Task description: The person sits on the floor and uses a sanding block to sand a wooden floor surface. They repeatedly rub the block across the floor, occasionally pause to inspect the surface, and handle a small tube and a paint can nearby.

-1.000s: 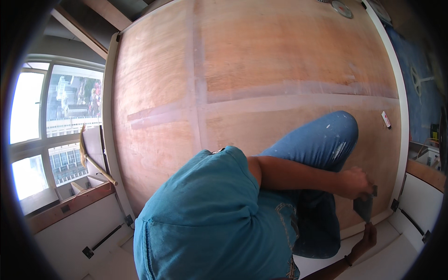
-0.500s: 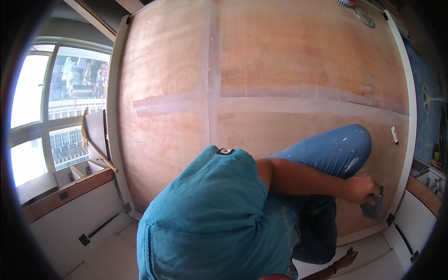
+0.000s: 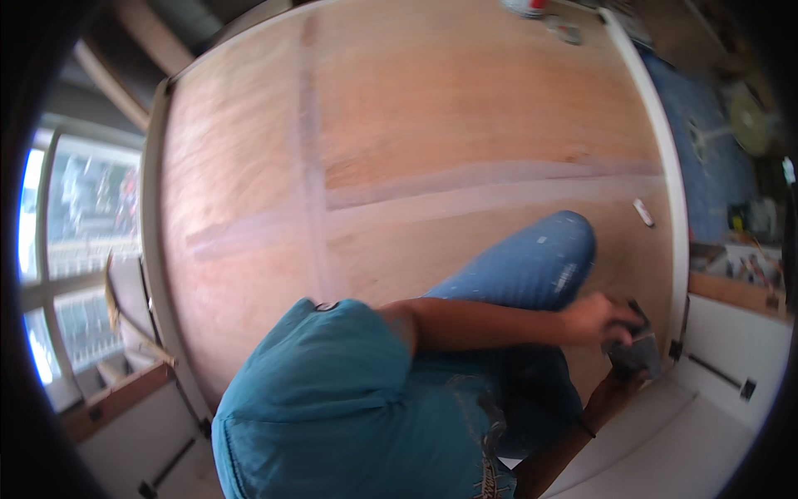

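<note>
Tightly clasps a grey flat-bladed scraper (image 3: 637,356) in the left hand (image 3: 600,320), with fingers curled round its dark handle, at the near right corner of a wooden panel (image 3: 499,91). Rests the right hand (image 3: 613,394) at the blade's lower edge; impossible to tell through the blur whether pinching it or merely touching. Has 1 blue-jeaned knee (image 3: 559,256) bent near a small white tube (image 3: 643,212), lying on the panel with its contents hidden. Shows, at the far edge, 1 red-and-white can (image 3: 525,7), cut off by the frame with its inside unseen, just beside a blurred pale disc (image 3: 565,31). Includes, at right, 1 wood-edged open compartment (image 3: 736,293) holding blurred odds and ends.
</note>
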A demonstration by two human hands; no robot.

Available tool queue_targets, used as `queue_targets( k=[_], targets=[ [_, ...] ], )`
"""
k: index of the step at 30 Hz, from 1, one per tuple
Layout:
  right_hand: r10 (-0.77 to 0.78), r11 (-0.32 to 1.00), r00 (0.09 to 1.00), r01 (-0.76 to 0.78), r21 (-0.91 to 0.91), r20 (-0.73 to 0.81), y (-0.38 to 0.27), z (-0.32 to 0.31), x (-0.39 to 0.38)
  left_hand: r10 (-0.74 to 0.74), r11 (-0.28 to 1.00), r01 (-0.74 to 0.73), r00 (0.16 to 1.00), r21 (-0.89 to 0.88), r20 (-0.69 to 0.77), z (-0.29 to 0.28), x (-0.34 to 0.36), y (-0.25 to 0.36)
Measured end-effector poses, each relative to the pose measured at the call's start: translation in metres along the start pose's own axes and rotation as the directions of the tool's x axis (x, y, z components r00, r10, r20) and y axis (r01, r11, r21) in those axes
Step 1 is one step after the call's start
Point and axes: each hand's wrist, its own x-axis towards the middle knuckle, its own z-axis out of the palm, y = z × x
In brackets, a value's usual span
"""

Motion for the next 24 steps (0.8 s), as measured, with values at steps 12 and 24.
queue_targets(
  k=[12,24],
  targets=[
    [-0.183,0.84,0.979,0.201,0.504,-0.085,-0.062,-0.184,-0.149,-0.072,0.933,0.3,0.698,0.2,-0.713,-0.278,-0.048,-0.031],
    [-0.25,0.618,0.965,0.216,0.756,-0.072,-0.156,-0.145,-0.199,0.019,0.354,0.526,0.823,0.773,-0.568,-0.5,-0.115,-0.139]
  ],
)
